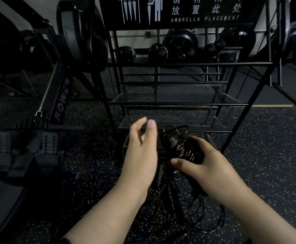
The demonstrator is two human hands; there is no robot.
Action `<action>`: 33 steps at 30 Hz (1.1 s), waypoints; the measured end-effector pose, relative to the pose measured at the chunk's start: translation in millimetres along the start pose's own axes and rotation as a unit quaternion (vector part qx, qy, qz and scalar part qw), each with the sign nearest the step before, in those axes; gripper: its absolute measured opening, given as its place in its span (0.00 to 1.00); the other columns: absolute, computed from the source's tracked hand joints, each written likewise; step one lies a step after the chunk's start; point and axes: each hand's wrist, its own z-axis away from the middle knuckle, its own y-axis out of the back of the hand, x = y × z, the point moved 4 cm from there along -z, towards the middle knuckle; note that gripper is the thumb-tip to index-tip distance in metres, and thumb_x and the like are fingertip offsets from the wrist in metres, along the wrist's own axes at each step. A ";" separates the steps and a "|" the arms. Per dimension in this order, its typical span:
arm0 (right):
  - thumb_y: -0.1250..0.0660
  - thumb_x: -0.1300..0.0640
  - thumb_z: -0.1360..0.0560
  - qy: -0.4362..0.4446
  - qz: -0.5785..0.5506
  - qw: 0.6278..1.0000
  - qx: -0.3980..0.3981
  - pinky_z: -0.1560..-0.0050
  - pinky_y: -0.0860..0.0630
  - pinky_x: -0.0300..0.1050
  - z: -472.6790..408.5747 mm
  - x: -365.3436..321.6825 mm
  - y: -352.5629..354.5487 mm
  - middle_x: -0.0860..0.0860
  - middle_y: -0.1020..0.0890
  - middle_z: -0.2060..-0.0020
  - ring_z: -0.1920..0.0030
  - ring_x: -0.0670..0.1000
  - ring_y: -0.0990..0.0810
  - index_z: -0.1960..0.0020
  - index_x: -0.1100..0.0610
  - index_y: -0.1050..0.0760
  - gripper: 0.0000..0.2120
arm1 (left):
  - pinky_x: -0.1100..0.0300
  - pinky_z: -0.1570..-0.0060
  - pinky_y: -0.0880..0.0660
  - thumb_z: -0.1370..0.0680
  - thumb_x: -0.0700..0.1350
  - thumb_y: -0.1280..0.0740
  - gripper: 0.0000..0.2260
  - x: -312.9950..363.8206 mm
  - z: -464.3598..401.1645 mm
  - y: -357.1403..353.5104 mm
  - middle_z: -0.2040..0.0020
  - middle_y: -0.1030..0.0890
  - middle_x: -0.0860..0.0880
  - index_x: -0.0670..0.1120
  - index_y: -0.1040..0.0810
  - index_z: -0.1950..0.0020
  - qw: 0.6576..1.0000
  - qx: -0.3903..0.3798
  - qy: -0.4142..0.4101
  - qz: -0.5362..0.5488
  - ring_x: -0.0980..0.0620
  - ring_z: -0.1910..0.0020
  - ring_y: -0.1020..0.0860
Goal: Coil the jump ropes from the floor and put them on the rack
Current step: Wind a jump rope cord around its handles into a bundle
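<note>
Two hands are working: my right hand [203,166] is gripping the coiled jump ropes [182,148] before the rack [178,103]; my left hand [140,148] is hovering open, holding nothing.

rack [178,103] ahead | rower [59,103] left of it; jump ropes [178,152] before rack, trailing to floor [266,155]

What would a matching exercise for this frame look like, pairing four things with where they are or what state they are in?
Things:
1. left hand
2. right hand
3. rack
4. rowing machine

Places or states:
A. on the left side of the view, on the floor
B. fingers loose, holding nothing
C. straight ahead, under the umbrella sign
D. holds a coiled bundle of jump rope

Pairs: 1-B, 2-D, 3-C, 4-A
</note>
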 end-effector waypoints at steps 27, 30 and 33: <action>0.27 0.59 0.25 -0.112 -0.366 0.921 -0.076 0.47 0.21 0.49 6.4 -0.6 -18.3 0.54 0.12 0.49 0.48 0.56 0.12 0.36 0.55 0.20 0.17 | 0.49 0.43 0.19 0.18 0.46 0.31 0.06 -11.1 -17.4 -0.8 0.47 0.13 0.48 0.48 0.16 0.43 0.976 -0.100 0.149 0.125 0.50 0.47 0.14; 0.26 0.59 0.28 -0.114 -0.403 0.904 -0.081 0.48 0.19 0.49 4.8 0.3 -19.5 0.55 0.12 0.48 0.47 0.56 0.13 0.37 0.55 0.20 0.19 | 0.51 0.42 0.20 0.19 0.45 0.30 0.06 -7.7 -19.6 1.6 0.48 0.12 0.49 0.49 0.16 0.43 0.981 -0.080 0.124 0.126 0.52 0.48 0.14; 0.26 0.60 0.31 -0.110 -0.430 0.891 -0.098 0.58 0.17 0.45 2.2 -2.6 -20.7 0.57 0.12 0.48 0.49 0.57 0.12 0.39 0.57 0.20 0.20 | 0.55 0.46 0.19 0.18 0.44 0.31 0.08 -5.6 -21.0 1.4 0.48 0.12 0.49 0.48 0.16 0.41 0.984 -0.072 0.109 0.124 0.52 0.49 0.14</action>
